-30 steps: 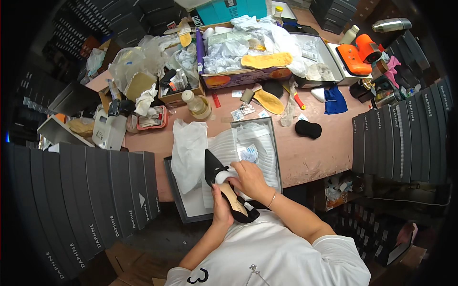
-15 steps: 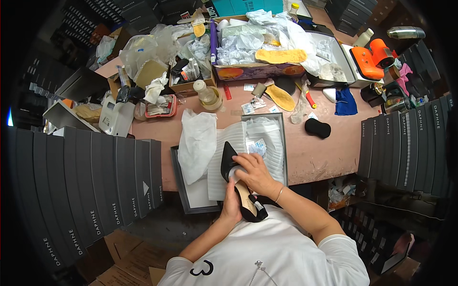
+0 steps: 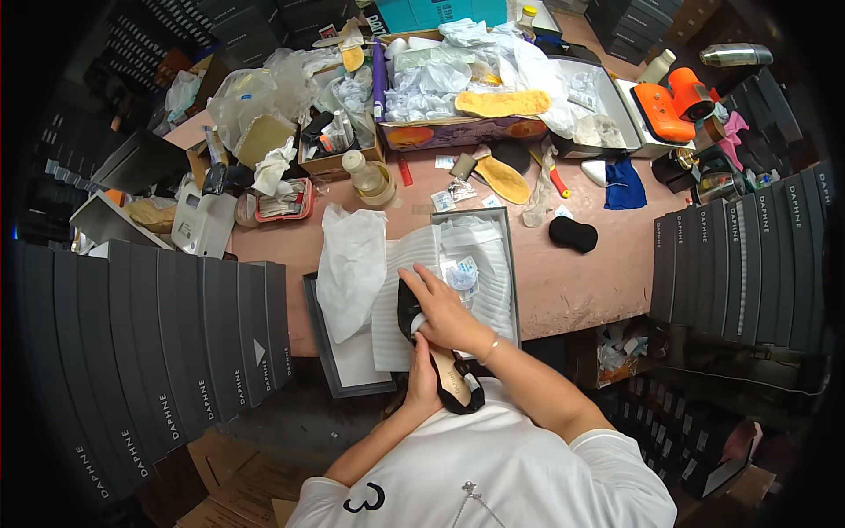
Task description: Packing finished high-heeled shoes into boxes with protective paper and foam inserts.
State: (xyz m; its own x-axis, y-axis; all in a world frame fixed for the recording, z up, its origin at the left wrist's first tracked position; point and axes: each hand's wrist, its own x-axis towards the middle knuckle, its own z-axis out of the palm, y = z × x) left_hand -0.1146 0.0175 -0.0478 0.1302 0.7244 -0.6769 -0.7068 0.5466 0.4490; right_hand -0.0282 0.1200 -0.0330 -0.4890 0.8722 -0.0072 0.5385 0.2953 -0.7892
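Note:
A black pointed shoe (image 3: 454,380) with a beige insole and ankle strap is held close to my shirt, its toe pointing away from me. My left hand (image 3: 424,387) is closed around the shoe's middle from the left. Across the toe lies my right hand (image 3: 453,322), its fingers wrapped over the upper. Some white stuffing (image 3: 418,324) shows at the toe opening, between my hands. Beyond them sits an open grey shoe box (image 3: 514,295) with white ribbed foam sheet (image 3: 392,321), a sheet of white tissue paper (image 3: 350,273) and small packets (image 3: 461,275).
Stacks of grey shoe boxes (image 3: 176,343) (image 3: 739,255) flank me on both sides. On the pink table (image 3: 572,295) lie a black oval pad (image 3: 573,234), a yellow insole (image 3: 503,180), a glue jar (image 3: 374,180) and a blue cloth (image 3: 626,185). A carton (image 3: 466,134) of crumpled paper stands behind.
My right hand has moved forward over the toe and now covers more of it. The view has shifted slightly. My left hand keeps its hold on the shoe.

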